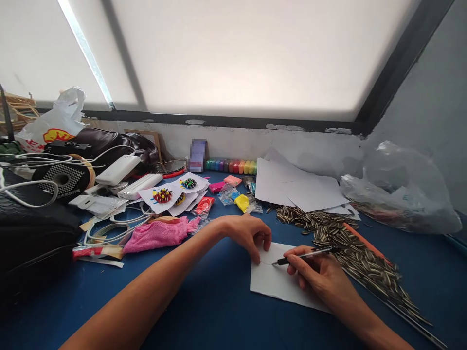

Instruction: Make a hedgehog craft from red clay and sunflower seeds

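Pointing leftward from the right grip point(323, 274), a pen point(317, 252) is pinched firmly between thumb and fingers, its tip set on white paper point(268, 284) below. Just left of it, the paper is touched by the half-open, curled left grip point(244, 231). Beyond the right grip, striped seeds point(372, 267) are heaped on the blue tabletop point(207, 287).

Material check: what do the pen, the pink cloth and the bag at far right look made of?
Pen: probably smooth plastic, from its slim black-and-pale barrel.
Pink cloth: soft, fuzzy textile, perhaps terry or microfibre, judging by its napped surface.
Bag: thin, shiny plastic film, see-through and crinkled.
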Demonstrator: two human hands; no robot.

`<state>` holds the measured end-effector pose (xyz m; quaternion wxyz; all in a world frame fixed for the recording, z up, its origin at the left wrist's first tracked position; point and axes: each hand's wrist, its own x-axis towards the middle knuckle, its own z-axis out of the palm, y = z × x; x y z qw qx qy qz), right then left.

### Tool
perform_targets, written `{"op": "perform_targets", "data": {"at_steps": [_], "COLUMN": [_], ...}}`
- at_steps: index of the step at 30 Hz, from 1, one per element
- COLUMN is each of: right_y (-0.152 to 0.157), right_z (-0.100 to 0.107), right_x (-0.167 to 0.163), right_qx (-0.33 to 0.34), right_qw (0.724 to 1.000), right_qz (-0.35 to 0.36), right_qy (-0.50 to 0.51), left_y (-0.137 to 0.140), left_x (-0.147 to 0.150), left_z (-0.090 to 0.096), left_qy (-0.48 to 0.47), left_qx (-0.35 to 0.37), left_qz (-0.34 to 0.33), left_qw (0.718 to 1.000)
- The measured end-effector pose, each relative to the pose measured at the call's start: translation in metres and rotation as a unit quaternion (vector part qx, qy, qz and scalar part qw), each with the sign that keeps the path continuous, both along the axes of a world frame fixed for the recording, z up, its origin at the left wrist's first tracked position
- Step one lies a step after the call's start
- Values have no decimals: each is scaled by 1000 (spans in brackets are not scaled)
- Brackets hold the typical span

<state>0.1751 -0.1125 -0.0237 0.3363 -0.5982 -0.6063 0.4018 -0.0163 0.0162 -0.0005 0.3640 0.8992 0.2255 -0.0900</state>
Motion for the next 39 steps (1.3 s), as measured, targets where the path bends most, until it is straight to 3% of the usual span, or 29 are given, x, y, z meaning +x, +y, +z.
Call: {"op": "perform_targets", "data": {"at_steps": [14, 39], "right_y": [-1, 1], "right_z": [3, -3], "right_x": [1, 1], "right_qx": [-13, -35], "right_qw": [999, 998], "right_qz": [-11, -54], "right_qy": [-29, 0], "left_y": [-3, 2], "left_x": [1, -2], "left_z": [6, -2], "left_qy": [10, -11], "left_qx": [1, -6], "left_qz": [8, -5], "left_qw": [1000, 1000]}}
